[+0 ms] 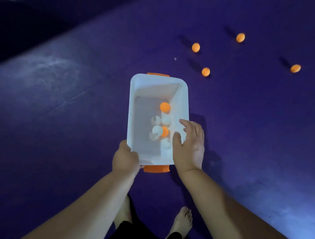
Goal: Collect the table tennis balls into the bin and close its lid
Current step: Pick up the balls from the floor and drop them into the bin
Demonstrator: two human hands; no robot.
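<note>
Orange balls (pixel 205 72) dot purple floor (pixel 61 113) beyond bin (pixel 181 102).

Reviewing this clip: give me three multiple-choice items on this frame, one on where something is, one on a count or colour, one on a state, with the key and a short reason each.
1. Where do the loose balls lie relative to the bin?
A. On the floor beyond it, toward the person's right
B. Between the person's feet
C. Stacked on its rim

2. How many orange balls are still out on the floor?
A. Two
B. Four
C. Six

3. What state is the bin in?
A. Lid clipped on
B. Open, with white and orange balls inside
C. Open and empty

Key: 1 A, the balls, such as the nearest ball, lie past the bin's far end. 2 B, the others are at and. 3 B, no lid shows in view; the left hand grips the near corner and the right hand is at the rim, over the balls inside.
</note>
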